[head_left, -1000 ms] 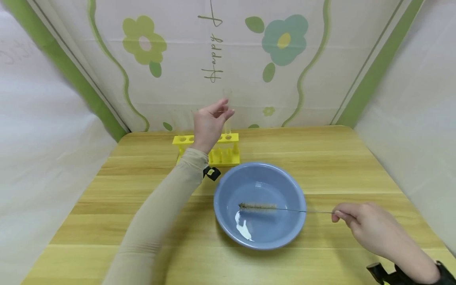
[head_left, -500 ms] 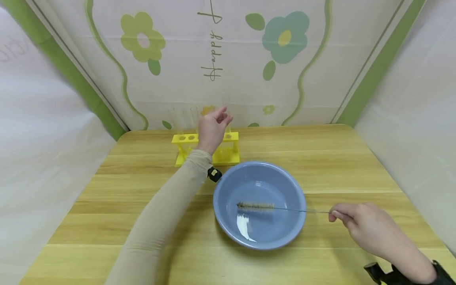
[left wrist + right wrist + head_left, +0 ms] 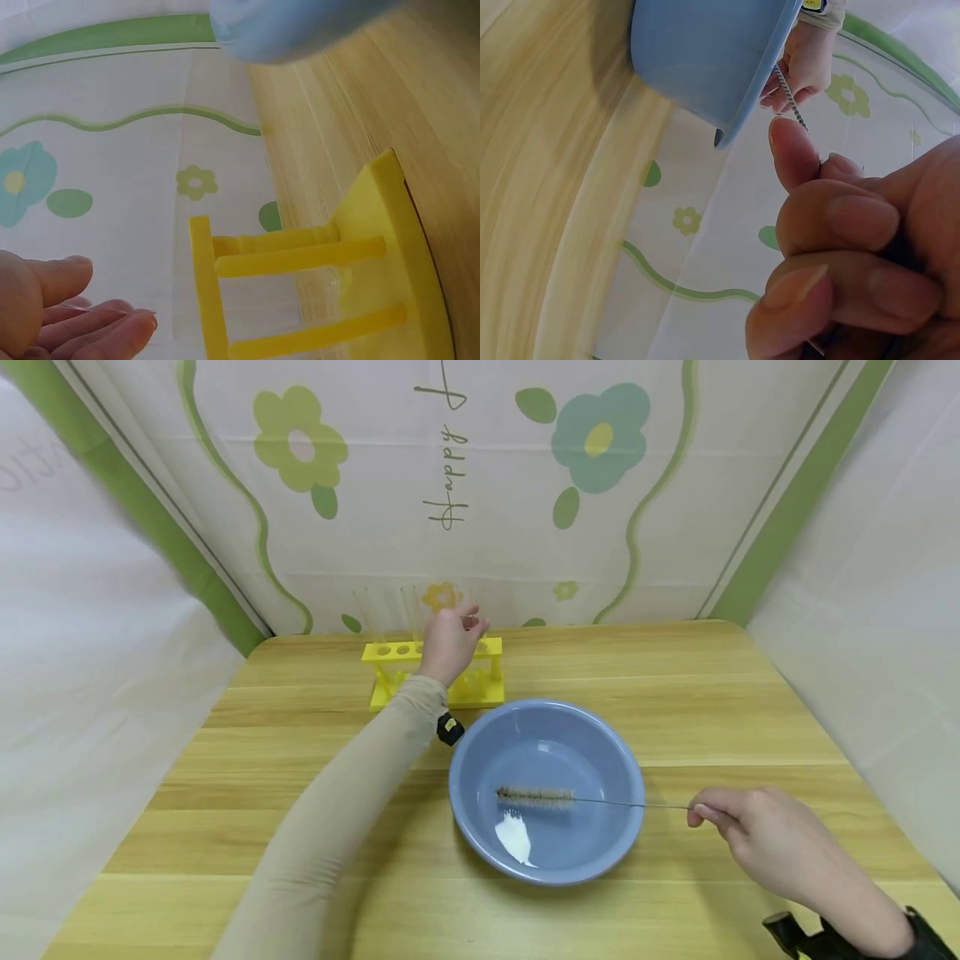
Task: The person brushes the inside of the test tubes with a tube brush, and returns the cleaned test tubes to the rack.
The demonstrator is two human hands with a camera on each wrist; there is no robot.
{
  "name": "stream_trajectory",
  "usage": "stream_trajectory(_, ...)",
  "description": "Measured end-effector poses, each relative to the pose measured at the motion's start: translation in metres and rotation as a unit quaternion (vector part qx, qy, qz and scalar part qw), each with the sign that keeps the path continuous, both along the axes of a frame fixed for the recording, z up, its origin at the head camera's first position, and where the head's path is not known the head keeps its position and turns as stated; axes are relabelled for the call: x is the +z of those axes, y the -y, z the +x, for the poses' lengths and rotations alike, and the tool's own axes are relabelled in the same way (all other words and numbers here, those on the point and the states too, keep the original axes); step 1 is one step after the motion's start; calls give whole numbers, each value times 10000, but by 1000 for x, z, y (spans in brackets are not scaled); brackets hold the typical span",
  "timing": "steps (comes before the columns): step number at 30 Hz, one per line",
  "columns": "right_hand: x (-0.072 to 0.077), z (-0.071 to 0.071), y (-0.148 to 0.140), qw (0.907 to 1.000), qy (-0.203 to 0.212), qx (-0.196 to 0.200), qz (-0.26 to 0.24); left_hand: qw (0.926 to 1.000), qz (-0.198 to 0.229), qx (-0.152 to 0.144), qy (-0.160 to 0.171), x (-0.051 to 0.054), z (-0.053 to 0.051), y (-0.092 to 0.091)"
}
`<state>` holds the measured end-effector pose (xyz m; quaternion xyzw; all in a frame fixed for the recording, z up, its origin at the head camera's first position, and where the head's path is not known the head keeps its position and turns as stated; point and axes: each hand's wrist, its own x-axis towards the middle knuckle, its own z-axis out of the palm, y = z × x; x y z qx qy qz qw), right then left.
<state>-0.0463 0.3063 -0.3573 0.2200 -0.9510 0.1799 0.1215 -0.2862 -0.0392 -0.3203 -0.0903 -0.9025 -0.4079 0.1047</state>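
Observation:
In the head view my left hand [image 3: 452, 642] is at the yellow test tube rack [image 3: 381, 653], its thumb and fingers around the upper part of a clear test tube [image 3: 477, 594]. That tube stands upright in the rack's right end hole. It is so transparent that its outline is faint, and in the left wrist view the thumb and fingers [image 3: 112, 334] lie on either side of it. My right hand [image 3: 776, 839] pinches the wire handle of a test tube brush [image 3: 536, 797]. The bristle head hovers level over the blue basin [image 3: 461, 814], pointing left.
Further clear test tubes, one at left [image 3: 366, 610] and one nearer the middle [image 3: 410, 606], stand in the rack. The basin sits just in front of the rack on the wooden table [image 3: 750, 710]. A printed cloth wall [image 3: 510, 510] rises behind the table's back edge.
My left hand has come down with the test tube, which now sits lower in the rack's right end hole. The brush has shifted slightly left with my right hand.

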Motion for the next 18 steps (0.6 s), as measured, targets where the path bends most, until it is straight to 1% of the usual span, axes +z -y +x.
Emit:
stream_trajectory(7, 1, 0, 1, 10000, 65, -31, 15, 9998, 53, -71, 176, 0, -1, 0)
stream_trajectory(10, 1, 0, 2, 9999, 114, -50, 44, 9995, 61, -63, 292, 2, -1, -1)
stream_trajectory(14, 3, -1, 3, 9998, 187, -59, 77, 9990, -75, -30, 440, 6, 0, -2)
stream_trajectory(18, 4, -3, 4, 9997, 190, -20, 138, 9980, -83, -88, 621, 9, 3, -3)
